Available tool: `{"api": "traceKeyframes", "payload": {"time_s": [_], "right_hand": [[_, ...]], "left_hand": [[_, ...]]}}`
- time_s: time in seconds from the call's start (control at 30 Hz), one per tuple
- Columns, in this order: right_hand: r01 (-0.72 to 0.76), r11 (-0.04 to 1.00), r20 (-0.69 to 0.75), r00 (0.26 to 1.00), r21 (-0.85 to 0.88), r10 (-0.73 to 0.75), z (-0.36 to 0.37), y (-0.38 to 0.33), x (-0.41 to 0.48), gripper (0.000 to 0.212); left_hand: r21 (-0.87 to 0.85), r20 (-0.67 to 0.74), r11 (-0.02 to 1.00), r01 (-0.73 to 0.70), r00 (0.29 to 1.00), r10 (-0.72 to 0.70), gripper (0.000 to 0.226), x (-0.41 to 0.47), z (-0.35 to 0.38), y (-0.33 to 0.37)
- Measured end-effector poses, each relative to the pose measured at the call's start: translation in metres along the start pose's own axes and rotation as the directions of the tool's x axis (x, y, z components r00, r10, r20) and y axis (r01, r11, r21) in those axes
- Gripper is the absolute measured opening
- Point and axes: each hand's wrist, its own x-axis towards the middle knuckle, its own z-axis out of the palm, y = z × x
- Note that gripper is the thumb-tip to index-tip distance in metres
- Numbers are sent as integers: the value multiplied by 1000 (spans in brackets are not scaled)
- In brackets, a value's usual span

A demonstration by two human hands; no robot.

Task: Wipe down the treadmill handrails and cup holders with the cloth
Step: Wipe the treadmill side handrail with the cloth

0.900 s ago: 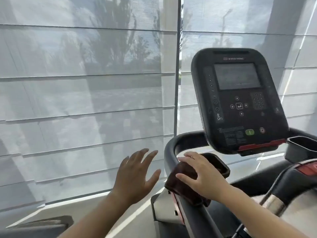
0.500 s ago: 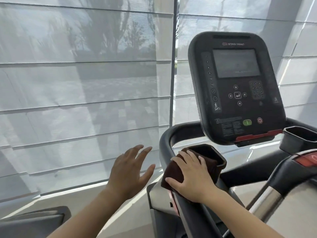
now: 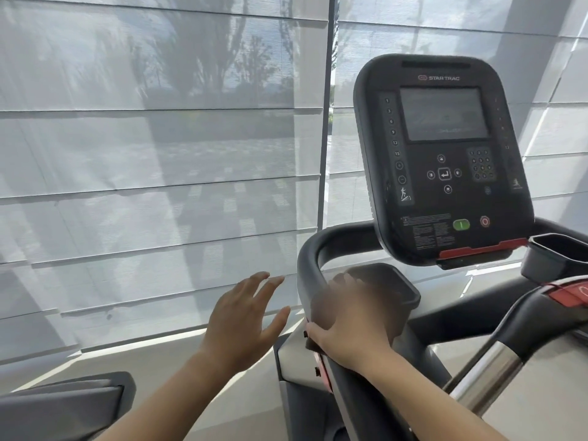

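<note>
My right hand (image 3: 350, 319) presses a dark brown cloth (image 3: 321, 310) against the black left handrail (image 3: 307, 265) of the treadmill, just beside the left cup holder (image 3: 404, 294). The hand and cloth are motion-blurred. To the left of the rail my left hand (image 3: 245, 316) hovers in the air, fingers spread, holding nothing. A second cup holder (image 3: 553, 253) sits at the right edge, below the console.
The black console (image 3: 442, 154) with screen and buttons stands above the cup holders. A curved centre bar with a chrome section (image 3: 483, 370) and a red stop tab (image 3: 569, 294) is at the right. Window blinds (image 3: 159, 154) fill the background. Another machine's edge (image 3: 63, 399) shows lower left.
My right hand has slid the cloth forward and up along the left handrail beside the cup holder. The left hand stays open in the air. The view has shifted slightly.
</note>
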Motion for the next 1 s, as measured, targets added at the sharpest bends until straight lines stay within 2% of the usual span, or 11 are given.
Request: {"api": "traceKeyframes", "payload": {"time_s": [0.13, 0.3, 0.5, 0.7, 0.87, 1.0], "right_hand": [[73, 994, -8, 997, 79, -72, -1, 13, -15, 81], [-22, 999, 95, 995, -25, 24, 1, 2, -12, 92], [53, 994, -90, 995, 90, -45, -1, -4, -28, 64], [203, 965, -138, 974, 164, -182, -23, -20, -49, 54], [307, 892, -145, 951, 333, -273, -28, -89, -79, 48], [303, 825, -55, 947, 477, -316, -10, -161, -113, 41]], "left_hand": [[-4, -7, 1000, 8, 1000, -8, 58, -10, 0, 1], [1, -2, 1000, 20, 1000, -20, 59, -20, 0, 0], [-15, 13, 1000, 18, 1000, -18, 58, -33, -2, 3], [-36, -21, 999, 14, 1000, -15, 61, -61, -22, -5], [2, -72, 994, 106, 992, -106, 63, -120, -65, -39], [76, -75, 970, 230, 972, -225, 63, -197, -112, -79]]}}
